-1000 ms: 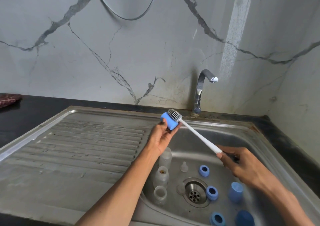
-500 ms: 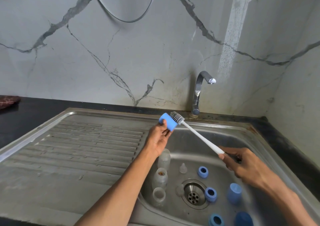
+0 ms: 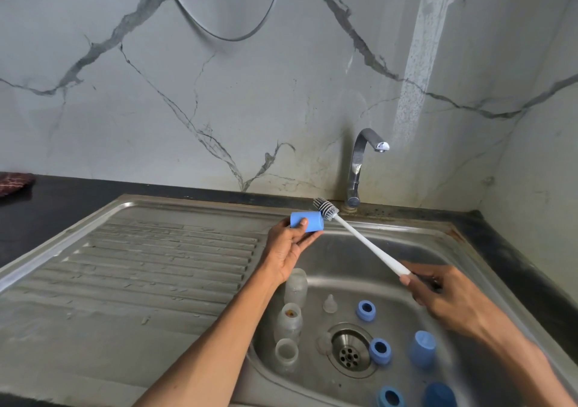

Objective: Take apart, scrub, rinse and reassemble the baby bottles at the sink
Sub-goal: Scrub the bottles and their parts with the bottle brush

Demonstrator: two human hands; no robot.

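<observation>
Blue plastic bottle cap (image 3: 306, 221), cylindrical, is the part under work; my left hand (image 3: 289, 252) holds it raised above the back-left corner of the stainless steel sink basin (image 3: 359, 256), thumb across its near face and fingers curled beneath. The cap lies on its side, its long axis running left to right, and I judge that its right end faces the brush. My right hand (image 3: 444, 297) is closed round the lower end of the long white-handled bottle brush (image 3: 366, 242), above the right of the basin. The handle slants up and left from that hand, so the grey bristle head (image 3: 326, 208) sits just beside the cap's right end, slightly behind it; I cannot tell whether bristles touch plastic.

Judgement: the scrub of this cap is in hand. The brush axis and the cap axis are not in line; the next move calls for either the cap's end turned toward the bristles or the handle lowered. The left hand is the nearer to the cap, holding it.

Remaining parts lie on the basin floor around the round metal drain (image 3: 349, 351): three clear bottle bodies (image 3: 288, 321) to its left, clear teats (image 3: 329, 303) behind, blue collar rings (image 3: 379, 350) and further blue caps (image 3: 423, 347) to its right. No water shows at the chrome tap (image 3: 359, 162) behind the basin. Much of the task remains.
</observation>
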